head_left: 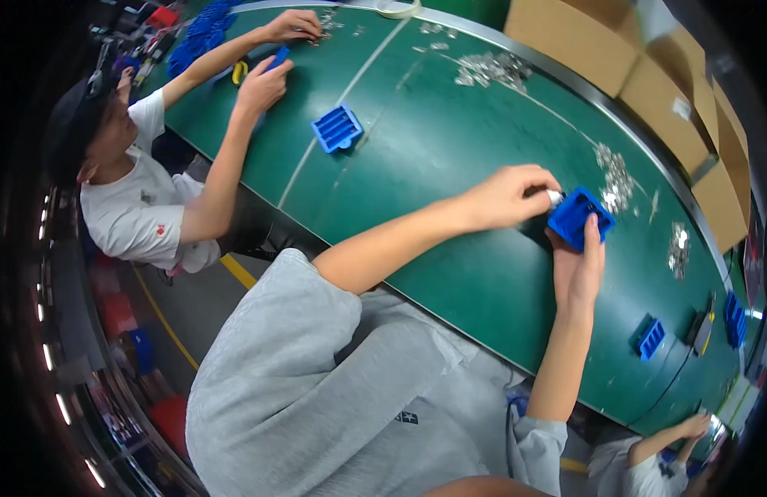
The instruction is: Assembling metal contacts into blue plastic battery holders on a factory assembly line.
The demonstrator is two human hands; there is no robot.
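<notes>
My right hand (577, 267) holds a blue slotted plastic holder (570, 217) above the green table, the thumb lying along its near side. Close to the holder's left edge is my left hand (516, 197), its fingers and thumb drawn together. A small whitish bit (555, 198) shows at those fingertips, too small to name. Beyond the right hand, a pile of small shiny metal pieces (615, 178) lies on the table. A second blue slotted holder (337, 128) rests farther left, and another blue holder (650, 339) sits to the right.
Cardboard boxes (669, 103) line the table's far edge. More metal pieces (493, 69) lie at the back, with a smaller heap (678, 250) at right. A co-worker (143, 182) at left handles a blue part (277, 58). Another person (648, 460) works at lower right.
</notes>
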